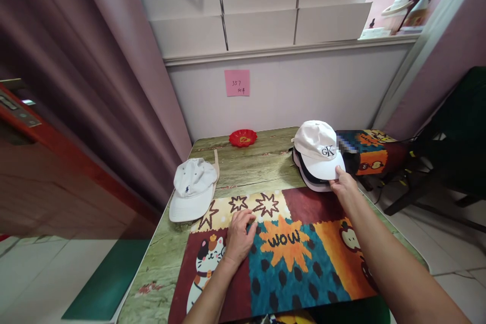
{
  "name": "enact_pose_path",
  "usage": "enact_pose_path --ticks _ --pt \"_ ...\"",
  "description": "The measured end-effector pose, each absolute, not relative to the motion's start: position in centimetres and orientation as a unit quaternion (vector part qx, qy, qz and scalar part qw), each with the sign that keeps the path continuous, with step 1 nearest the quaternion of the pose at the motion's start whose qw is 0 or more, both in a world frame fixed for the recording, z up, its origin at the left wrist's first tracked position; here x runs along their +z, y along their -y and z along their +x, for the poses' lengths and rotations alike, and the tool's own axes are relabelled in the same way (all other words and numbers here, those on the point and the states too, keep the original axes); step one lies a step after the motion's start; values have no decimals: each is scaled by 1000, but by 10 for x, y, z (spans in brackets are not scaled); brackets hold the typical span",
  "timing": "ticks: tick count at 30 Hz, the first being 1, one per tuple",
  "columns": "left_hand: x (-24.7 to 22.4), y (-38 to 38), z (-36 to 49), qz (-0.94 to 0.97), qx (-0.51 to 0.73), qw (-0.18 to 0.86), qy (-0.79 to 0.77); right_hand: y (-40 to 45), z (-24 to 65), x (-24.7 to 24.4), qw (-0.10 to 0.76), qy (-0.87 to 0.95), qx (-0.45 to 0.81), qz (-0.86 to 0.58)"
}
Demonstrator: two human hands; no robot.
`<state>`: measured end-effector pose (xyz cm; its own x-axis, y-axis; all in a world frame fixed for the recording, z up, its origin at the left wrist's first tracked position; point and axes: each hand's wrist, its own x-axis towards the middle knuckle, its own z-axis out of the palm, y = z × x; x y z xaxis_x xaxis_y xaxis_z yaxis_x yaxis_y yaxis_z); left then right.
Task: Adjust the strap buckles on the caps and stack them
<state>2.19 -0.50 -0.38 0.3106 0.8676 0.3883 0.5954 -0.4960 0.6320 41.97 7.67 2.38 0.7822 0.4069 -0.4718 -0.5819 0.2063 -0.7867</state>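
My right hand (343, 182) grips the brim of a white cap (317, 144) with dark letters on its front. That cap sits on top of a stack, with a black cap and a pale cap (317, 186) showing beneath it. My left hand (241, 233) rests on the colourful mat (266, 283), fingers slightly curled and apart, holding nothing. At the table's left side lies a light grey-white cap (193, 182) with a small dark emblem, its strap sticking up behind.
A red scalloped dish (243, 137) stands at the back of the wood-patterned table (261, 159). A pink note (237, 83) is on the wall. Beyond the table's right edge are a patterned cloth (370, 154) and a dark chair (451, 147). Curtains hang at both sides.
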Motion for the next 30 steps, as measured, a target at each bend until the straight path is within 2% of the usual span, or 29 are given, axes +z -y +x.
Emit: enact_pose_path --ticks 10,12,16,18,21,25,28,30 --pt "-2 6 20 790 360 187 -459 -36 424 10 736 -9 236 -634" --pt "-4 5 19 792 359 185 -458 -26 427 14 715 27 186 -674" --pt "-5 5 20 793 361 182 -456 -31 425 38 578 244 -29 -778" --pt "-5 5 20 792 360 184 -458 -45 419 48 519 332 -74 -784" --pt "-2 6 21 788 356 193 -464 -66 407 51 466 388 -64 -792" --pt "2 11 21 781 349 214 -471 -75 395 34 418 396 12 -818" --pt "-1 17 23 774 352 227 -475 -73 394 24 421 386 21 -820" --pt "-3 20 23 762 363 245 -477 -72 397 20 458 388 56 -798"
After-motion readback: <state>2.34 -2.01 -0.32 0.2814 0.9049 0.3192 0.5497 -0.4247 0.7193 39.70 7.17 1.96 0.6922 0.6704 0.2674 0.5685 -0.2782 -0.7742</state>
